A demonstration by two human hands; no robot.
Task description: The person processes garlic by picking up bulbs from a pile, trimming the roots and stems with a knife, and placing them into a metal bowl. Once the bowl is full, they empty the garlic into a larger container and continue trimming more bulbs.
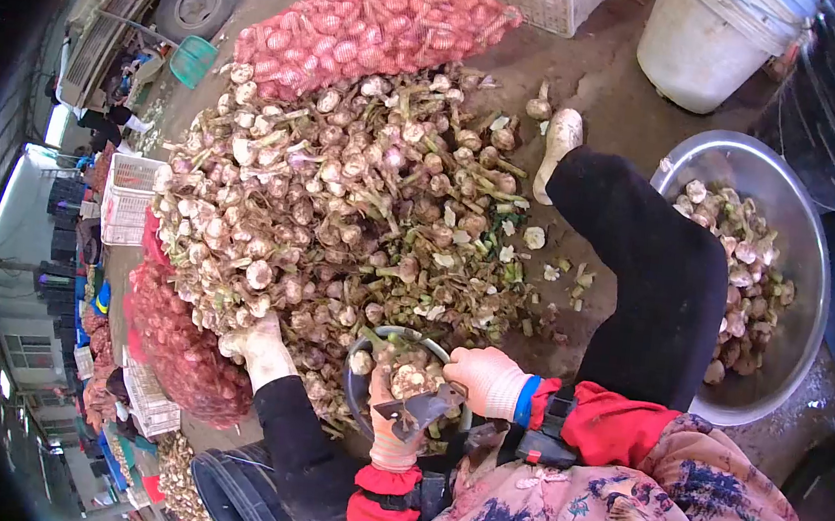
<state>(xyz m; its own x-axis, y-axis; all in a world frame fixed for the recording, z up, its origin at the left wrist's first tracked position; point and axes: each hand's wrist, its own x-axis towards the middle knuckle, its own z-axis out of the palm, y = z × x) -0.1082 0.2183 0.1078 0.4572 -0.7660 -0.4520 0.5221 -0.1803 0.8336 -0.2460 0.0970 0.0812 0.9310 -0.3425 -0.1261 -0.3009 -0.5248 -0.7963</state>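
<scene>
Both my hands wear pale work gloves and meet over a dark-rimmed bucket (352, 402) between my legs, with garlic bulbs inside. My left hand (391, 414) is closed, fingers pointing up and away, around what looks like a garlic bulb (410, 380); its grip is partly hidden. My right hand (488, 380) is curled in a fist around the end of a flat, dark metal blade (420, 411). The blade lies across, in front of my left hand. Just beyond the bucket spreads a big heap of garlic (344, 193) with stems on.
A steel basin (801, 328) of garlic bulbs stands at right. Red mesh sacks of garlic (369, 30) lie behind and left of the heap. A white bucket (704, 47), a crate (132, 201), a green dustpan (193, 60) and a black tub (244, 500) stand around. People work far left.
</scene>
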